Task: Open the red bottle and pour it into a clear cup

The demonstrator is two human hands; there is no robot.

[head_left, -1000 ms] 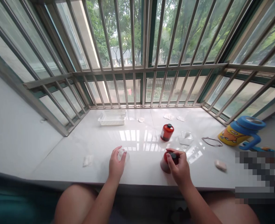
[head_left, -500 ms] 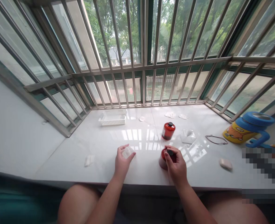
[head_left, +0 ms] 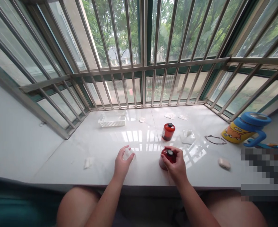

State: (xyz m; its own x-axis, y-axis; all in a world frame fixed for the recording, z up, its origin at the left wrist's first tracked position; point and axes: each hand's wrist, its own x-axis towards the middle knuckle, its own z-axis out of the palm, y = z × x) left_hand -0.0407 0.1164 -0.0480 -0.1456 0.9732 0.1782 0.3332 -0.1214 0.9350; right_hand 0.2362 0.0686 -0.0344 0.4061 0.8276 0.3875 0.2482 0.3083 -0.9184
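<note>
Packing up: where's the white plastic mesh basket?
In the head view, the basket sits at the sill's far edge by the window bars, left of the standing red canister.

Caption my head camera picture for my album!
Right hand holds a red bottle; left hand cups a white lump on the sill.

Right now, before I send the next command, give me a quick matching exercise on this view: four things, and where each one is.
Things:
1. left hand
2. right hand
3. white plastic basket
4. yellow mug

Places:
A. wrapped over a red canister
B. at the right end of the sill
C. around a small translucent lump
D. at the back of the sill, by the window bars

Pairs: 1-C, 2-A, 3-D, 4-B
</note>
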